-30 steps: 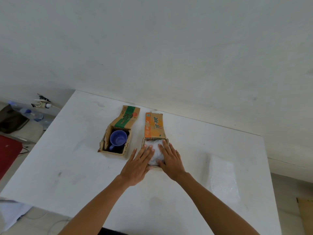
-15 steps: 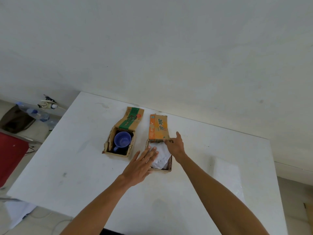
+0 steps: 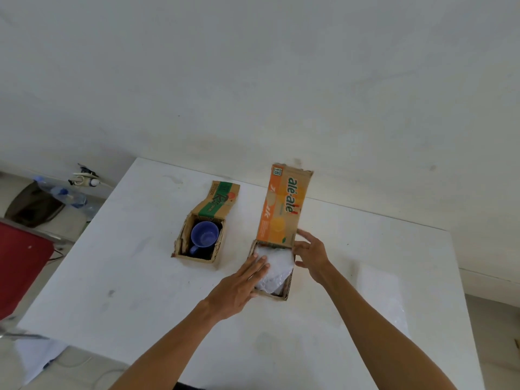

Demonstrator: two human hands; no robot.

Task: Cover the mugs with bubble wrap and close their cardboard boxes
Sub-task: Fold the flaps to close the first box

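White table (image 3: 140,277) against a pale wall; two small cardboard boxes sit side by side, near the far edge. Orange box (image 3: 271,291) on the right: bubble wrap (image 3: 277,266) already fills it, lid flap (image 3: 284,206) standing upright. Left hand (image 3: 242,285) lies flat, fingers spread, pressing the wrap down. Right hand (image 3: 309,254) pinches the flap's lower right edge, thumb and fingers closed on the card. Green box (image 3: 197,249) stands apart to the left, flap laid back, blue mug (image 3: 204,235) uncovered inside. Spare bubble wrap sheet (image 3: 382,299) lies flat at the table's right.

Judgement: wrap is light and springy and likely to puff up, so hold it until the lid comes over. Flap is thin, creased card; grip near the hinge fold. Mug is fragile.
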